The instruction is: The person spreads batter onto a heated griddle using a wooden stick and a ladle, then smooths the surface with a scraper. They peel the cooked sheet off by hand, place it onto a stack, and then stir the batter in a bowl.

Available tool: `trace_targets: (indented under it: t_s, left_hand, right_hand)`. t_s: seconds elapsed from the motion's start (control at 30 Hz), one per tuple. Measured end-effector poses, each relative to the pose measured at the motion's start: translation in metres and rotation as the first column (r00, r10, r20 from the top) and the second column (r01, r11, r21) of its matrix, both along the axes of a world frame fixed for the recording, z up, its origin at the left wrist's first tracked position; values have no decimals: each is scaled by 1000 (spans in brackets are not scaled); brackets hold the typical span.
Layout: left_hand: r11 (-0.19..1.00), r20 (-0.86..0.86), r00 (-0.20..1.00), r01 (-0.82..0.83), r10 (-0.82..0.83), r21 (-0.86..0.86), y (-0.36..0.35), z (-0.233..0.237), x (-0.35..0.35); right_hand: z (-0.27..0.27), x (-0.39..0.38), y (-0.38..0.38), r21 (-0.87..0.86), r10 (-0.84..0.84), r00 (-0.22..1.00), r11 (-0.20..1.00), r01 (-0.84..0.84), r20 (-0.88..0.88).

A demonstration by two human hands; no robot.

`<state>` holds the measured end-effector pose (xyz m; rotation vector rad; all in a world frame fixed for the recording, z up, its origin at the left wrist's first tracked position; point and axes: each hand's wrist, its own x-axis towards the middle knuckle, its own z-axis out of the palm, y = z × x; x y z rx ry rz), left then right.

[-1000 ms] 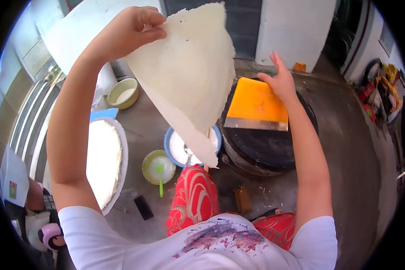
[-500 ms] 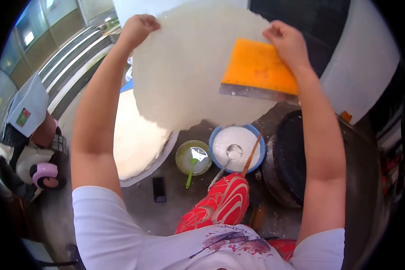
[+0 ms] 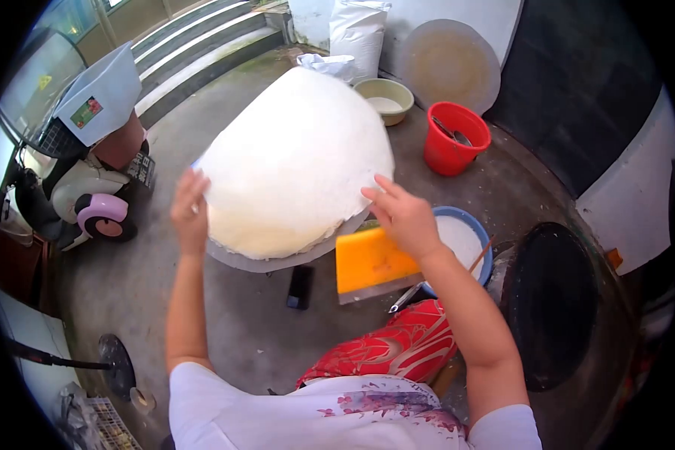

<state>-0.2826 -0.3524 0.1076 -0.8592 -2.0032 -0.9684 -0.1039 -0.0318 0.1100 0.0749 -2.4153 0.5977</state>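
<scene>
A large, thin, pale round sheet (image 3: 300,142), like a big pancake, lies on top of a stack of similar sheets (image 3: 270,244). My left hand (image 3: 190,206) is at the stack's left edge, its fingers apart and slightly blurred. At the right edge is my right hand (image 3: 405,217), with thumb and forefinger stretched toward the sheet. An orange scraper (image 3: 375,260) with a metal blade hangs from this hand, held by its other fingers. Below it, a blue bowl (image 3: 487,255) of white batter holds a wooden stick and a metal-handled ladle, partly hidden by my arm.
A black round griddle (image 3: 551,307) is at right. A red bucket (image 3: 451,142) with utensils, a green basin (image 3: 386,97) and white sacks (image 3: 358,37) stand beyond the stack. A phone (image 3: 300,287) lies on the floor. At left is a scooter (image 3: 97,195), near steps (image 3: 210,52).
The sheet that both hands held up in the air now lies over the stack. Both hands have come down to its sides. The view has shifted, showing the bucket and sacks.
</scene>
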Motion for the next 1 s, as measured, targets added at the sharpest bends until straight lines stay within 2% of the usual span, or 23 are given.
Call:
trace_targets:
  t_s: [0.03, 0.1, 0.17, 0.23, 0.27, 0.33, 0.37, 0.43, 0.47, 0.53, 0.57, 0.63, 0.67, 0.7, 0.73, 0.77, 0.8, 0.83, 0.87, 0.9, 0.93, 0.97, 1.0]
  left_hand:
    - [999, 49, 998, -39, 40, -18, -8, -30, 4]
    - [996, 227, 971, -52, 67, -74, -23, -87, 5]
    - [983, 220, 972, -38, 77, -179, -31, -120, 7]
    - [959, 221, 972, -17, 83, -284, -35, -131, 13]
    - [956, 220, 972, -16, 84, -293, -31, -133, 14]
    - [945, 211, 971, -41, 114, -323, -26, -132, 17]
    - [945, 217, 970, -38, 113, -324, -27, -131, 17]
    - [939, 171, 971, -103, 167, -328, -29, -131, 15]
    - [938, 175, 970, -103, 168, -332, -30, -131, 15]
    - [927, 159, 970, -120, 186, -356, -33, -131, 16]
    - [924, 160, 968, -125, 194, -361, -34, -130, 16]
    - [891, 157, 964, -126, 213, -437, -31, -126, 20]
    - [887, 160, 961, -137, 228, -442, -26, -123, 28]
    - [810, 50, 943, -253, 328, -529, -13, -108, 45]
    - [711, -69, 908, -369, 413, -599, 0, -98, 60]
    - [811, 83, 954, -198, 289, -551, 11, -95, 72]
    - [882, 221, 969, 7, 111, -471, 28, -99, 85]
    - [912, 385, 908, 289, -165, -290, 46, -103, 102]
    - [870, 834, 387, 451, -392, 199, 69, -96, 126]
    - [719, 764, 67, 397, -642, 570, 87, -103, 145]
    - [660, 706, -173, 258, -687, 706, 105, -84, 159]
    - [594, 610, -250, 147, -752, 791, 121, -91, 165]
    - [606, 593, -244, 27, -768, 795, 131, -90, 165]
  right_hand:
    - [-10, 1, -4, 3, 8, 1000, 1000, -8, -2]
    - [-25, 7, -8, -6, -100, 975, 995, 103, 199]
    - [-35, 12, 1, -44, -105, 963, 992, 120, 247]
    - [-45, 19, 16, -123, -143, 987, 981, 151, 69]
    - [-46, 23, 21, -123, -140, 987, 981, 149, 77]
    - [-42, 33, 33, -370, -250, 943, 873, 319, 222]
    - [-46, 37, 40, -369, -251, 941, 872, 322, 227]
    - [-57, 43, 53, -586, -321, 922, 713, 385, 214]
    - [-61, 47, 58, -587, -319, 922, 712, 387, 220]
    - [-61, 51, 55, -822, -340, 851, 276, 497, 400]
    - [-59, 53, 53, -823, -332, 852, 276, 497, 404]
    - [-29, 56, 31, -712, -171, 695, -77, 697, 699]
    - [-37, 59, 31, -779, -72, 776, -104, 619, 626]
    - [-46, 61, 31, -776, -55, 775, -97, 623, 629]
    - [-56, 62, 29, -860, 69, 868, -117, 496, 491]
    - [-64, 59, 26, -919, 188, 925, -160, 360, 330]
    - [-70, 54, 21, -917, 208, 921, -160, 365, 330]
    - [-76, 49, 14, -945, 274, 942, -207, 253, 192]
    - [-79, 46, 8, -955, 328, 943, -262, 141, 49]
    - [-78, 43, -3, -953, 337, 940, -264, 145, 50]
    - [-74, 38, -19, -942, 307, 952, -321, 97, -6]
    - [-70, 35, -33, -926, 270, 961, -374, 48, -59]
    - [-68, 37, -40, -930, 295, 954, -364, 57, -57]
